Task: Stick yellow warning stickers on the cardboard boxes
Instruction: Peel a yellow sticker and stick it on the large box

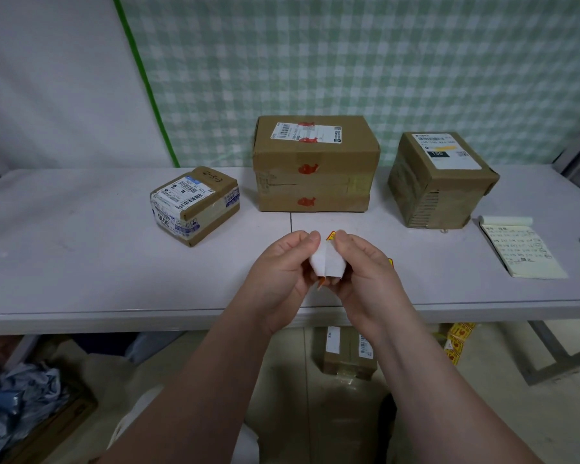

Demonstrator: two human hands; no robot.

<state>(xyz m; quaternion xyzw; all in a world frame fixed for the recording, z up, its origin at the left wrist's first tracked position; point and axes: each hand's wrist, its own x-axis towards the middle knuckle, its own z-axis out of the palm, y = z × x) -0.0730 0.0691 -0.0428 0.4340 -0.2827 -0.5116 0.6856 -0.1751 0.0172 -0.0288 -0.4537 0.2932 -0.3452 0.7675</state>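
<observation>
Both hands are up over the near edge of the tabletop (81, 249), left hand (282, 267) and right hand (360, 266) each pinching the white-backed yellow sticker (327, 261) between thumb and fingers, and this looks like the peel. Next it needs lifting clean off the backing and pressing flat onto a bare cardboard face. Beyond stand the small box (195, 204), the big middle box (315, 162) and the cube-shaped box (441, 179), none showing a yellow sticker yet.

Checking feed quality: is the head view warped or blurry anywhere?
Head view: wide-angle distortion bows the table edge and leans the right box; corners darken; left hand, right hand and sticker sheet look sharp; blue clutter lower left is soft.
</observation>
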